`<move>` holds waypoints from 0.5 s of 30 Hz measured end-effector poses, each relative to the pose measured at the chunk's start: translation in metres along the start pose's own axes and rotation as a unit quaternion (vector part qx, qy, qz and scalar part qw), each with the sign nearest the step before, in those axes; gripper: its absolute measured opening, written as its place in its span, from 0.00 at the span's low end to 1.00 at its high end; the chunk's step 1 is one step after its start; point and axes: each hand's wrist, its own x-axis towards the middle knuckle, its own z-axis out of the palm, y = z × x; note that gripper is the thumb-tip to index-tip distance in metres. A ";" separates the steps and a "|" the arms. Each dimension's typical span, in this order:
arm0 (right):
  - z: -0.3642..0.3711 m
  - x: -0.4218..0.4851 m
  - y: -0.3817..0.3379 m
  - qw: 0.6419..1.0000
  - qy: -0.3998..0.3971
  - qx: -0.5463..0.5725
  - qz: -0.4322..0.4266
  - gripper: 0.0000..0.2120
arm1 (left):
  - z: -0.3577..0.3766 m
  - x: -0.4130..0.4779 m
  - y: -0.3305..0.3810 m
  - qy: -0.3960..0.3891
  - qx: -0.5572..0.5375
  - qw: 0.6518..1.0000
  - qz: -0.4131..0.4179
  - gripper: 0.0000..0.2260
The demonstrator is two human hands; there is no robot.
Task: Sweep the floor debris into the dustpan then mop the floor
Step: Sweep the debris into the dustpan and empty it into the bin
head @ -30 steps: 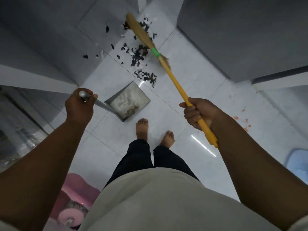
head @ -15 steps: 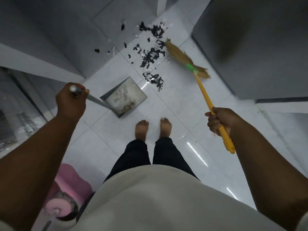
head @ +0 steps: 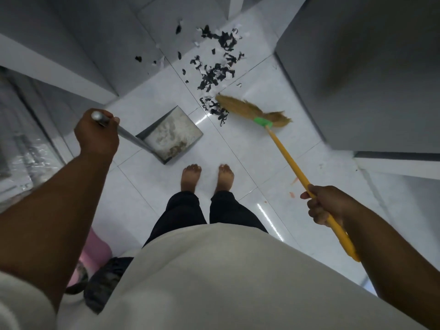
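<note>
Black scraps of debris [head: 215, 75], w/ a few white bits mixed in, lie loose on the floor [head: 238, 163] well out from both sets of fingers, most of it past the broom [head: 247, 109] head; the nearest clump touches the straw tips. That head is at the far end of the yellow handle [head: 290, 160] from the right hand [head: 326, 206], whose fingers are wrapped tight round the handle, a short stub sticking out behind them. Down on the floor sits the dustpan [head: 173, 134], at the low end of the metal shaft [head: 129, 137] from the left hand [head: 96, 134]; those fingers are curled round the shaft's top. Pan mouth faces the pile but is apart from it, a strip of tile btwn lip & nearest scraps.

Progress, my read: early. Pan holds pale dust & a little brown grit in its back corner, so a bit is collected, but the bulk of the black stuff isn't in yet. A few strays sit further out, left of the pile. Small orange flecks [head: 292, 194] just beside the right fingers also need sweeping. Mopping prob. not begun; no mop clearly in view. Pink item [head: 95, 248] low by the left forearm, can't tell what. Bare feet [head: 190, 177] stand btwn the two hands, just behind the pan.
</note>
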 end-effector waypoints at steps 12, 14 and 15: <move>0.055 0.036 -0.020 0.985 0.023 -0.164 0.052 0.14 | -0.032 -0.020 -0.032 0.074 0.025 0.997 -0.019 0.09; 0.076 0.045 -0.044 0.986 0.017 -0.162 0.042 0.14 | -0.039 -0.021 -0.039 0.087 0.030 0.995 -0.025 0.08; 0.085 0.047 -0.055 0.985 0.016 -0.167 0.035 0.14 | -0.042 -0.022 -0.043 0.095 0.031 0.995 -0.025 0.08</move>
